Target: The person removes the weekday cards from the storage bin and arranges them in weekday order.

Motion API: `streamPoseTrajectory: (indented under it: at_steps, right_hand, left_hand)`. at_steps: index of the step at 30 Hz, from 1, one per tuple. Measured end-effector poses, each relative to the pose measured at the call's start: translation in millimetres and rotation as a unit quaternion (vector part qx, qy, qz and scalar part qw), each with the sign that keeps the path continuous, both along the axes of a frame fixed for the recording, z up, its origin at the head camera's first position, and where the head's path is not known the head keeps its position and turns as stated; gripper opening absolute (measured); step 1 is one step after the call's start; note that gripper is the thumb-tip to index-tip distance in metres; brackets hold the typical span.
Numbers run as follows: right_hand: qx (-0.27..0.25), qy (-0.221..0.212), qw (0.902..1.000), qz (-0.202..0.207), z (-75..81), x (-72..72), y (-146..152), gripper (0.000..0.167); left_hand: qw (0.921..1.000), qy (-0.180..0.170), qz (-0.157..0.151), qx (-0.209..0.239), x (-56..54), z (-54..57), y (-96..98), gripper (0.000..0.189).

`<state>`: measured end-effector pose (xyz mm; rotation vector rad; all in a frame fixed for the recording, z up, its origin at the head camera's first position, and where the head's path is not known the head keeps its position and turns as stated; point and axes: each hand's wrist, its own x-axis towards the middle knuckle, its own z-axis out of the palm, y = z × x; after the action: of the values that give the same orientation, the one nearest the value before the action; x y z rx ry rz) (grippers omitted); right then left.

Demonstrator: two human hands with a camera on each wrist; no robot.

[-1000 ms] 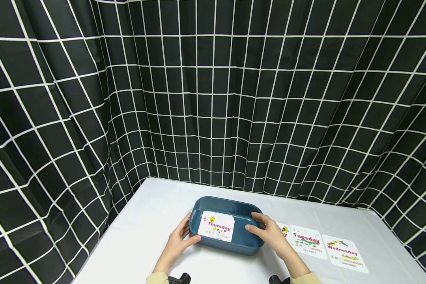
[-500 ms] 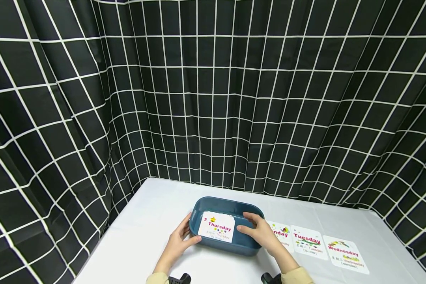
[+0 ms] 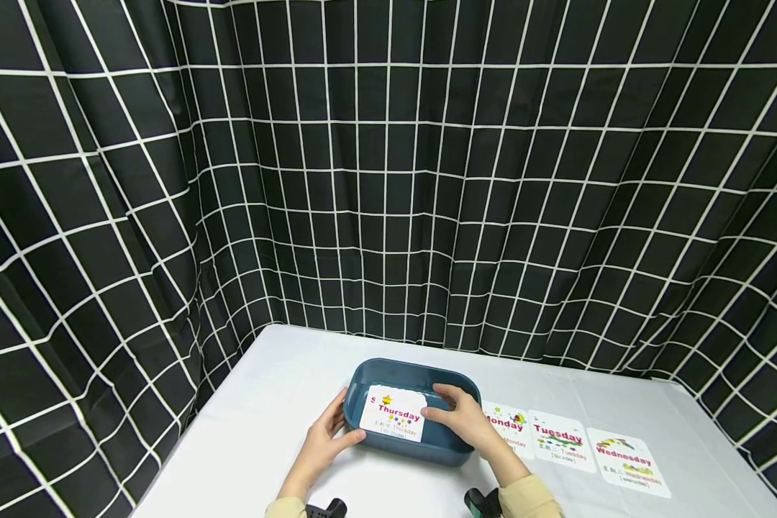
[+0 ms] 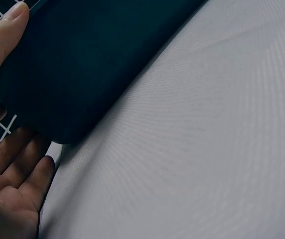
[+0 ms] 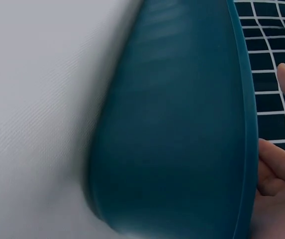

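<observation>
A dark blue rectangular plastic tray (image 3: 421, 451) stands on the white table in the head view. Inside, toward its left end, lies a white Thursday card (image 3: 391, 416), with a sliver of another card showing behind it. My left hand (image 3: 320, 447) holds the tray's left end, thumb at the near rim and fingers round the side; the left wrist view shows these fingers (image 4: 35, 174) by the tray's corner. My right hand (image 3: 469, 424) reaches over the tray's right end, thumb and fingers spread apart near the card's right edge, nothing visibly held.
To the right of the tray, a Monday card (image 3: 508, 430), a Tuesday card (image 3: 562, 440) and a Wednesday card (image 3: 629, 462) lie in a row on the white table (image 3: 265, 388). A black curtain (image 3: 401, 187) with white grid lines hangs behind.
My right hand has moved left inside the tray, from its right end toward the Thursday card, uncovering more of the Monday card. My left hand has stayed at the tray's left end.
</observation>
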<state>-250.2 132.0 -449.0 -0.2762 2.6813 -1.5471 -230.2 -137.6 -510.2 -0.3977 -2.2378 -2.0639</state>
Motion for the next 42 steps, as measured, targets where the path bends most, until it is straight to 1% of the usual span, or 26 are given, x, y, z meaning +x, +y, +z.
streamPoseTrajectory:
  at_steps: [3,7,16,22,30,35,42]
  right_hand:
    - [0.002,0.005,1.0000,-0.005,-1.0,-0.5,-2.7,0.070]
    - [-0.001,0.000,0.9999,-0.014,-3.6,-2.5,-5.5,0.069]
    - [0.015,-0.006,0.9997,-0.020,-8.1,-10.9,-9.1,0.069]
    - [0.017,-0.016,0.9996,-0.018,-11.2,-15.6,-9.7,0.071]
    - [0.023,-0.031,0.9990,-0.024,-17.8,-19.1,-12.5,0.072]
    - [0.032,-0.027,0.9987,-0.030,-23.8,-24.1,-14.4,0.072]
    - [0.056,-0.049,0.9969,-0.026,-26.3,-27.0,-17.2,0.080]
  left_hand:
    - [1.0000,0.000,-0.002,0.001,0.5,0.4,0.4,0.085]
    - [1.0000,0.001,-0.002,0.002,0.9,0.9,0.7,0.085]
    - [1.0000,0.002,-0.001,-0.003,1.0,1.3,0.4,0.085]
    - [1.0000,-0.003,0.000,0.006,1.8,1.9,0.2,0.083]
    - [0.9999,0.007,-0.009,0.007,1.5,0.6,0.0,0.084]
    - [0.9999,0.010,-0.007,0.006,0.6,-0.6,-0.3,0.083]
    - [0.9999,0.012,-0.008,0.007,0.3,-1.0,-1.5,0.083]
